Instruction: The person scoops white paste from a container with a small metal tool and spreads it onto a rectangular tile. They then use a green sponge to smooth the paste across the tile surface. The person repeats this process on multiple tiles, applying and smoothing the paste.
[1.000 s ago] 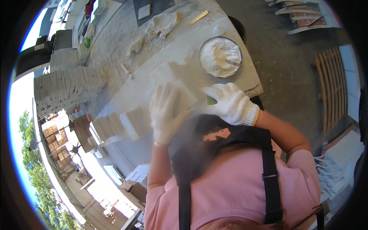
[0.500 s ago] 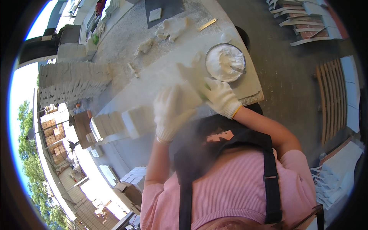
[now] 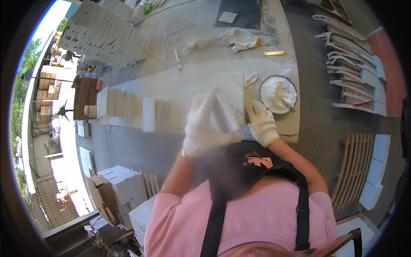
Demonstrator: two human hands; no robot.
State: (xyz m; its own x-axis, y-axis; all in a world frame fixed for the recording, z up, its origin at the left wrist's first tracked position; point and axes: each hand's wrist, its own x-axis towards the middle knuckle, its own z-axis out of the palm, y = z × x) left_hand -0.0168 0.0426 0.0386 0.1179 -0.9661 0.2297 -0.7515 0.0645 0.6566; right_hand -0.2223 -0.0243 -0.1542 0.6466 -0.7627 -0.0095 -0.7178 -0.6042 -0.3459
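Note:
My left hand (image 3: 203, 128), in a white knit glove, grips a white tile (image 3: 227, 113) between thumb and fingers. The tile is tilted over the near edge of the worktable, and blurred. My right hand (image 3: 262, 125), gloved alike, rests at the table's near edge, just right of the tile. A small green thing (image 3: 247, 118) shows at its fingers; most of it is hidden. Beyond that hand stands a round metal bowl (image 3: 260, 99) of white powder or paste (image 3: 276, 92), a spatula (image 3: 288, 107) stuck in it. A small white piece (image 3: 251, 79) lies left of the bowl.
White tiles stand in a row (image 3: 150, 113) on the table's left, with a tall stack (image 3: 100, 34) behind. Farther back lie a loose glove (image 3: 242, 39), a brass-coloured strip (image 3: 274, 53) and a white stick (image 3: 177, 59). A wooden pallet (image 3: 353, 169) stands on the right floor.
My view has turned, so the table sits squarer. My left hand now shows a tile in its grip. My right hand has come down closer to the table edge, below the bowl.

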